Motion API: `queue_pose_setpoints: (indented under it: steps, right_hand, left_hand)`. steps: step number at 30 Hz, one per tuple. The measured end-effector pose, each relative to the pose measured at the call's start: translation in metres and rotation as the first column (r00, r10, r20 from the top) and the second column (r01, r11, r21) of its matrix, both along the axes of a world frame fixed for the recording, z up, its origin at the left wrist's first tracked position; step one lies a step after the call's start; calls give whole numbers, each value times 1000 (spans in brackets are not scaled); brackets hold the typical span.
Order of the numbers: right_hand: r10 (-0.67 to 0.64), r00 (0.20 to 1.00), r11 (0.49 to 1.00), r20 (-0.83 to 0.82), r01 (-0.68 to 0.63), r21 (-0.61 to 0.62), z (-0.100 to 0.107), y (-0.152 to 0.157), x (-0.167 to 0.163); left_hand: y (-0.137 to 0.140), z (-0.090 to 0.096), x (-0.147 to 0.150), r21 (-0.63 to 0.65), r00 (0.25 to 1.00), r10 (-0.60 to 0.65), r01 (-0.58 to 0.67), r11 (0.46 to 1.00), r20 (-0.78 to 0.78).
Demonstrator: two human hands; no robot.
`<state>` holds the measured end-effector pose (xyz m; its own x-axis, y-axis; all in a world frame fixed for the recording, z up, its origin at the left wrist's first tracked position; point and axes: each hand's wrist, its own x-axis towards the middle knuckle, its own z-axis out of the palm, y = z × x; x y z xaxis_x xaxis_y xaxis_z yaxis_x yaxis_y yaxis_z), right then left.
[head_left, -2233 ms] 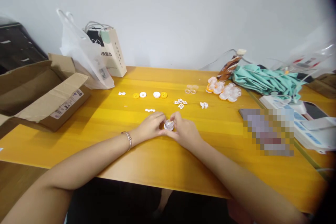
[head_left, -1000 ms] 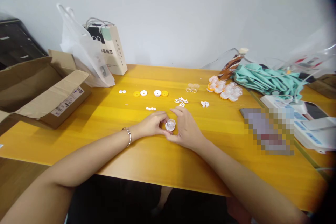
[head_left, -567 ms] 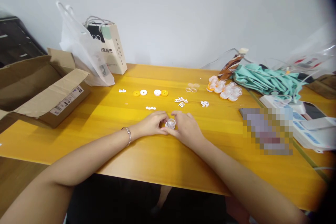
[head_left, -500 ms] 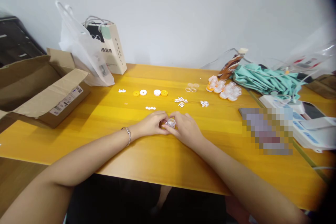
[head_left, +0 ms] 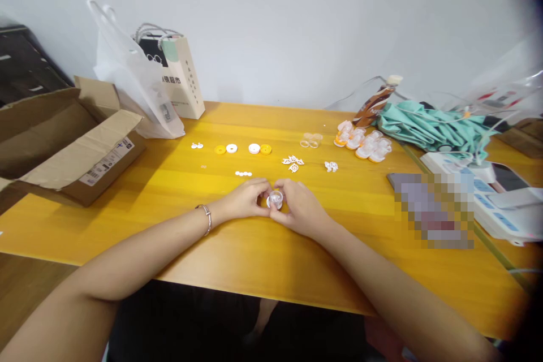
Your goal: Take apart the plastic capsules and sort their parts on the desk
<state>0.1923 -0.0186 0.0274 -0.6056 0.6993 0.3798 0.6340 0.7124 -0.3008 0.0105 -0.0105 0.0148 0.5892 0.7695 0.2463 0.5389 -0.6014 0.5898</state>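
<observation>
Between my two hands, low over the table's middle, is a small round piece point(head_left: 275, 199) with a clear cup-like top and a white base. My left hand point(head_left: 250, 198) curls its fingers around the left side of it. From the right, my right hand point(head_left: 299, 206) grips it with thumb and fingers. Just beyond lie a row of small white discs point(head_left: 243, 173), white openwork pieces point(head_left: 292, 163) and more small white parts point(head_left: 331, 166). Farther back are yellow and white round rings point(head_left: 260, 149), another such pair point(head_left: 225, 149), and clear cups point(head_left: 311, 140).
Assembled clear-and-orange pieces point(head_left: 363, 141) stand at the back right, near a brown bottle point(head_left: 373, 104) and a folded teal umbrella point(head_left: 432, 127). A power strip point(head_left: 487, 198) lies on the right. On the left are an open cardboard box point(head_left: 85, 164), a plastic bag point(head_left: 131, 79) and a paper bag point(head_left: 186, 79).
My right thumb has shifted slightly, and more of the round piece's clear top and white base shows. Both hands stay in the same spot.
</observation>
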Motion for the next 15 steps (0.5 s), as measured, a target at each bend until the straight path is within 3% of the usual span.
queue_pose_setpoints:
  steps: [7,13,15]
  right_hand:
    - [-84,996,996,28,84,1,-5,1,-2]
    - [101,994,995,36,-100,-25,-1,3,1]
    - [83,996,996,12,-83,-10,1,3,1]
  left_hand:
    - [0,0,-1,-15,1000,1,-2,1000,-14]
    - [-1,3,0,8,1000,7,-7,1000,-29]
    - [-1,3,0,4,1000,-4,4,1000,-27]
